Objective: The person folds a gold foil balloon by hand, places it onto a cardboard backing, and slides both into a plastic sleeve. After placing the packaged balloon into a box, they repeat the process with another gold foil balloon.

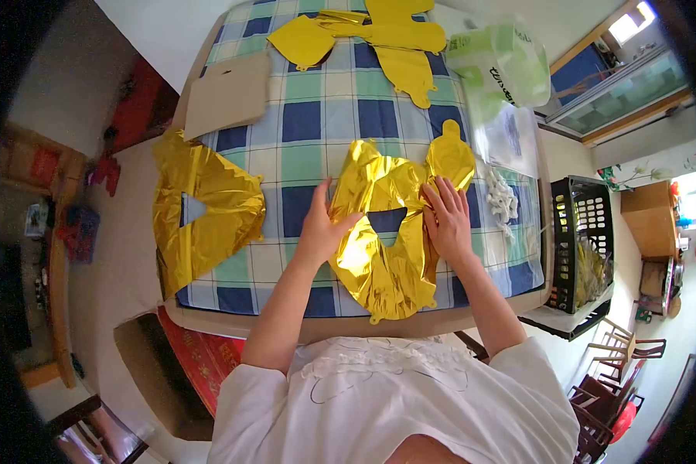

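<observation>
A flat gold foil balloon (pixel 393 282), shaped like a ring with a dark gap in its middle, lies on the checked cloth in front of me. My left hand (pixel 322 226) is at its left edge, thumb over the foil and fingers stretched away from it. Flat on the right side of the same balloon rests my right hand (pixel 448 220), its fingers extended. Just beyond the right fingertips is a smaller rounded gold foil piece (pixel 450 158). Another deflated gold balloon (pixel 220 182), with a triangular opening, lies to the left.
Matte yellow balloons (pixel 404 58) are piled at the far side, near a cardboard piece (pixel 228 94). On the right are a green-and-white bag (pixel 503 66), clear plastic packaging (pixel 509 135) and a white bundle (pixel 501 197). A black crate (pixel 568 240) stands beyond the right edge.
</observation>
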